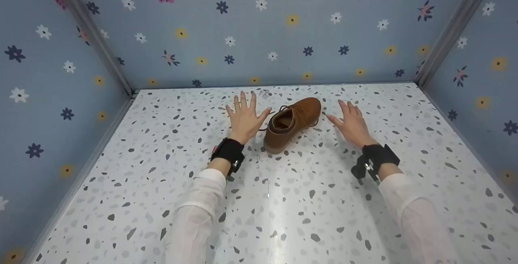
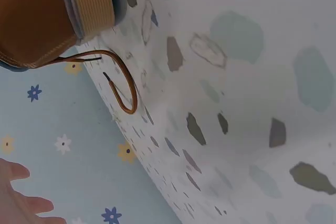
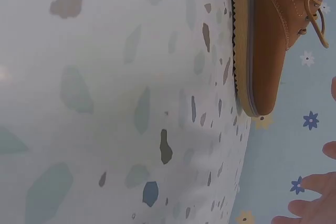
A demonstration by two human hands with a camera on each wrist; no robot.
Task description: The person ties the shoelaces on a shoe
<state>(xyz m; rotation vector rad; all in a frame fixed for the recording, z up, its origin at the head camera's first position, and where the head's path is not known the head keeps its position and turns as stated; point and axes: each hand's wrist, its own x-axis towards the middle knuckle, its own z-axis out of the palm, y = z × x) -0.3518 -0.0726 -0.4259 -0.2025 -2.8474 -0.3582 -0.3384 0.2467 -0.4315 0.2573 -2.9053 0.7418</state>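
A brown lace-up shoe (image 1: 301, 116) stands upright on the speckled table, its toe pointing to the back right and its opening facing up. My left hand (image 1: 245, 119) is spread beside the shoe's left side, thumb near a loose lace. On the other side my right hand (image 1: 353, 124) is held apart from the toe, its fingers extended. Neither hand grips anything. In the left wrist view, the heel part of the shoe (image 2: 37, 19) shows with a lace (image 2: 128, 80) trailing from it. The right wrist view shows the shoe's toe and tan sole (image 3: 241, 51).
A white terrazzo-patterned table surface (image 1: 153, 183) lies under both arms. Blue panels with flowers and butterflies enclose it at the back (image 1: 259, 25), left (image 1: 44, 106) and right (image 1: 485, 81). Black wrist straps with cameras (image 1: 228, 152) sit on both wrists.
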